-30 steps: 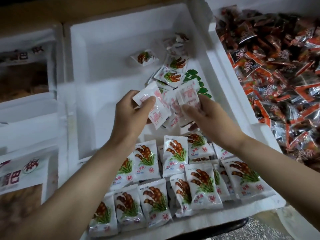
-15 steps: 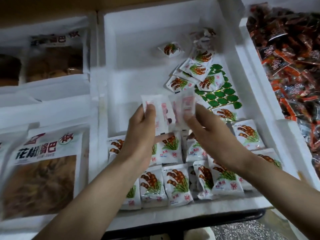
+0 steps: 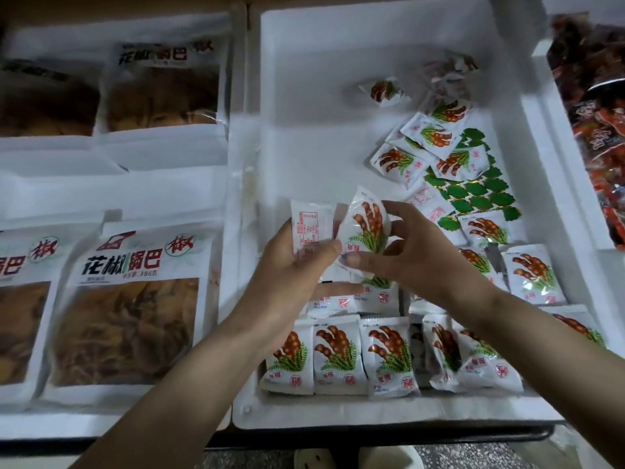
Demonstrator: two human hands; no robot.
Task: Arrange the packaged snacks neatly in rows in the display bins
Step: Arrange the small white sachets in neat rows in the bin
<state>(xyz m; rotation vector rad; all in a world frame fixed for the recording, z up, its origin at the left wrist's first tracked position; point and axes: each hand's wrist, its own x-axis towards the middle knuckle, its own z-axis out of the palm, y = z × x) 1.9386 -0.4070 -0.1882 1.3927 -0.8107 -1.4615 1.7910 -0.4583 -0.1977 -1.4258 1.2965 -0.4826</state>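
Centre of the white foam bin [image 3: 338,147]: I have my right hand [image 3: 416,262] pinching a snack packet [image 3: 367,228], white with red-brown pods over green fronds. My left hand [image 3: 297,265] grips a second packet [image 3: 309,228] with its red-printed back showing. Tidy rows [image 3: 338,357] sit at 6 o'clock and a loose pile [image 3: 436,137] lies toward 1 o'clock.

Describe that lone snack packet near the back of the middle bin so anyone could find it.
Find the middle white foam bin. Toward its far wall, left of the loose heap, lies one small packet. It alone touches no other packet.
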